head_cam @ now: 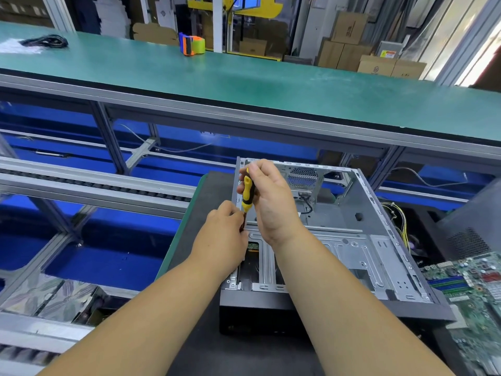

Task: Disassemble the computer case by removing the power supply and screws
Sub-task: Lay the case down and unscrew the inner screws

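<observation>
Two hands work a screwdriver (pixel 247 194) at the left wall of an opened computer case (pixel 352 256), which lies on its side on a dark mat on the counter (pixel 198 343), directly ahead of the person and slightly to the right. The right hand (pixel 267 202) is wrapped around the yellow-and-black handle from above. The left hand (pixel 225 234) sits below it with fingers curled in at the lower shaft, apparently pinching and steadying it near the tip. The tool stands close to upright, its long axis running down toward the case's left edge; the tip and any screw under it are hidden behind the left hand.

Inside the case, bare metal panels and a perforated fan grille (pixel 303 176) at the far wall are visible, with a short black cable (pixel 307 206) near it. No power supply can be made out in the chassis from this angle. The job appears to be at the screw-removal stage. Both hands sit on the tool, the left the closer to the fastening point, so the coming move looks to depend on keeping the shaft in line with the screw while the right hand turns.

A green circuit board (pixel 471 283) lies at the right, just beside the case, and yellow wires (pixel 401 221) trail behind the right wall. Beyond the case runs a long green bench (pixel 244 85) carrying an orange tape dispenser (pixel 191 44) and a coiled black cord (pixel 46 40). Cardboard boxes (pixel 349 42) are stacked behind it.
</observation>
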Tool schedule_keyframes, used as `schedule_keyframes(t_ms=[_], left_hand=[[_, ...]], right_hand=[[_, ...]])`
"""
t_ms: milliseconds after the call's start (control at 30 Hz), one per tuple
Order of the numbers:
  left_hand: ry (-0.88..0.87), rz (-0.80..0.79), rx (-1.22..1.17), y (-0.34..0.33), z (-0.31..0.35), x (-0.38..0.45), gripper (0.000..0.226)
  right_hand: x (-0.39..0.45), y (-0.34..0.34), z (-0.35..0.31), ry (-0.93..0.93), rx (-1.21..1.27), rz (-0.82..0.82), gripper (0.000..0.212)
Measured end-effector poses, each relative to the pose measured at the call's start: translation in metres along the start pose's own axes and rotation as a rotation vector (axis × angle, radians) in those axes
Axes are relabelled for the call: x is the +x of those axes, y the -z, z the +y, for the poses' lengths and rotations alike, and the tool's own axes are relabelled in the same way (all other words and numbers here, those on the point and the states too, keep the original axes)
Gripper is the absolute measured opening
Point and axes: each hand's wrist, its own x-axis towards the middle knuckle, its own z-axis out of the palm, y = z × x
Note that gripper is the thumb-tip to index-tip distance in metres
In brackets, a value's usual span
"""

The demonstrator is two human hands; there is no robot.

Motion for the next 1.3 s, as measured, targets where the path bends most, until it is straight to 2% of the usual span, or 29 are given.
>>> schedule_keyframes(t_ms=[133, 200, 367, 467, 633, 867, 1067, 1200, 1300], left_hand=[[0.005, 0.0, -0.01, 0.0, 0.001, -0.001, 0.018], [0.0, 0.0, -0.012, 0.001, 0.001, -0.001, 0.014], [-0.011, -0.003, -0.022, 0.001, -0.002, -0.001, 0.013], [-0.015, 0.004, -0.006, 0.003, -0.001, -0.001, 0.024], [-0.015, 0.0, -0.01, 0.005, 0.001, -0.001, 0.028], [0.007, -0.012, -0.02, 0.007, 0.003, -0.002, 0.011], [0.005, -0.021, -0.03, 0.008, 0.004, -0.003, 0.009], [-0.003, -0.012, -0.033, 0.009, 0.004, -0.003, 0.01], [-0.012, -0.002, -0.039, 0.009, 0.003, -0.003, 0.012]], right_hand=[[0.0, -0.002, 0.005, 0.004, 0.031, -0.009, 0.033], [0.002, -0.004, 0.009, 0.02, 0.042, -0.001, 0.035], [0.006, -0.009, 0.015, 0.061, 0.102, -0.028, 0.02], [0.006, -0.01, 0.015, 0.055, 0.123, -0.034, 0.022], [0.005, -0.008, 0.01, 0.033, 0.07, -0.023, 0.022], [0.0, -0.005, 0.001, -0.018, 0.093, 0.015, 0.031], [-0.002, -0.007, 0.009, -0.001, 0.134, 0.024, 0.043], [-0.002, -0.007, 0.011, 0.022, 0.174, -0.018, 0.028], [-0.002, -0.006, 0.009, 0.026, 0.117, -0.026, 0.018]])
